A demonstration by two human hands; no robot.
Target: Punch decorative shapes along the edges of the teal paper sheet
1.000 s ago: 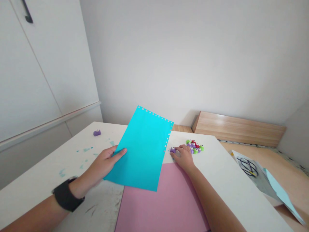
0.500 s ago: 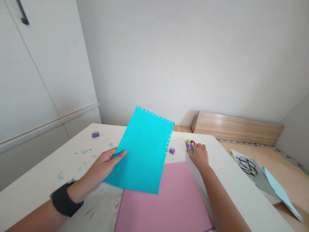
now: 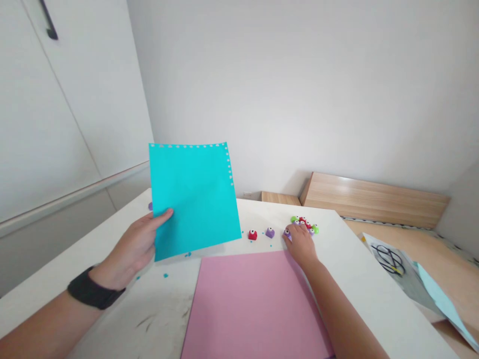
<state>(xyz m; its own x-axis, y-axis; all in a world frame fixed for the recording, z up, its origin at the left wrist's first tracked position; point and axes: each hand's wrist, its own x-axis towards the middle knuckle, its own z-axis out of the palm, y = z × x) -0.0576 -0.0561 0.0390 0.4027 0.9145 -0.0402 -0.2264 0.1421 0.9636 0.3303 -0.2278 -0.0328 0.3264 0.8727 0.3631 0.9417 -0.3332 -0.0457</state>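
Above the left grip (image 3: 132, 248), a cyan sheet (image 3: 194, 199) is lifting higher off the surface (image 3: 355, 284), pinched between thumb and fingers, while the right grip (image 3: 300, 245) is closing narrowly on a purple punch (image 3: 287, 233).

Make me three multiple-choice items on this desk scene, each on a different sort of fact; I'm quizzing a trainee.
1. Where is the right hand?
A) On the pink sheet
B) At the punch cluster
C) On the wooden board

2. What colour is the lone punch left of the purple one?
A) Green
B) Red
C) Blue

3. The cyan sheet is:
A) Flat on the table
B) Folded in half
C) Held up in the left hand

Answers:
1. B, its fingers reach the punches.
2. B, its body is plainly red.
3. C, the thumb lies across the sheet, which stands up from the grip.
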